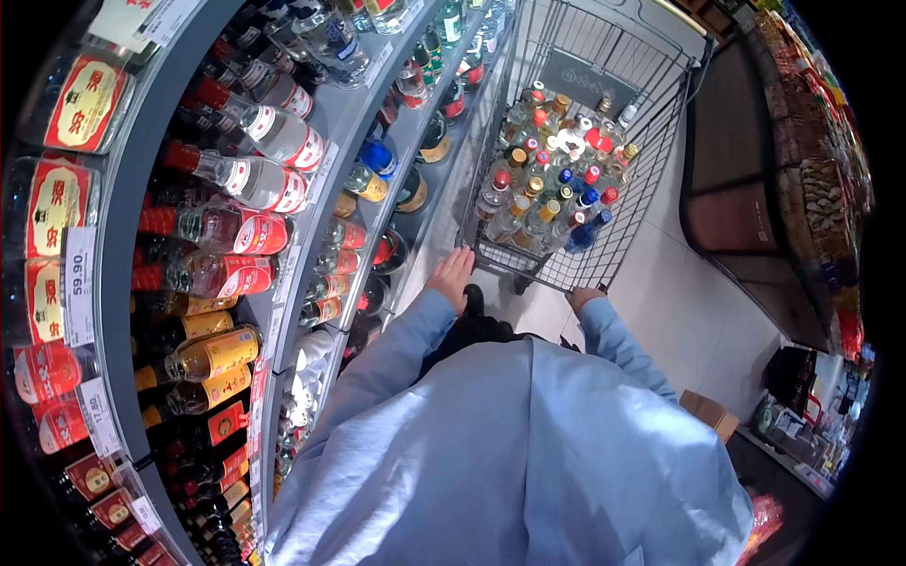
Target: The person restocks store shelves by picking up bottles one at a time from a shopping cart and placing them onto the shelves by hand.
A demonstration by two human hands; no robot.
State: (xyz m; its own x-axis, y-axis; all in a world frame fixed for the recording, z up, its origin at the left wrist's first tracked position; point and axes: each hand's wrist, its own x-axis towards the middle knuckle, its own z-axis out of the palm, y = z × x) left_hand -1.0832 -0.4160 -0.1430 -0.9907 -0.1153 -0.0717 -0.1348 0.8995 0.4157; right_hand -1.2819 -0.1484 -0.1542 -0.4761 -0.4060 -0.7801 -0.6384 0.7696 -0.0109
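Observation:
A wire shopping cart [651, 179] stands in front of me with many glass bottles [543, 212] packed upright in it, their caps red, white, gold and blue. My left hand [451, 275] lies at the cart's near left corner, fingers stretched out and flat, with nothing held in them. At the near right corner, my right hand [587, 298] is closed on the cart's edge. Its fingertips are partly hidden. Both forearms are in light blue sleeves.
Curved shelves [123, 236] of bottles with price tags [79, 283] run along my left, close to the cart. To the right stands a dark display stand [731, 141] with packaged goods. A cardboard box [710, 415] is behind my right arm. Pale floor tiles [651, 283] lie between.

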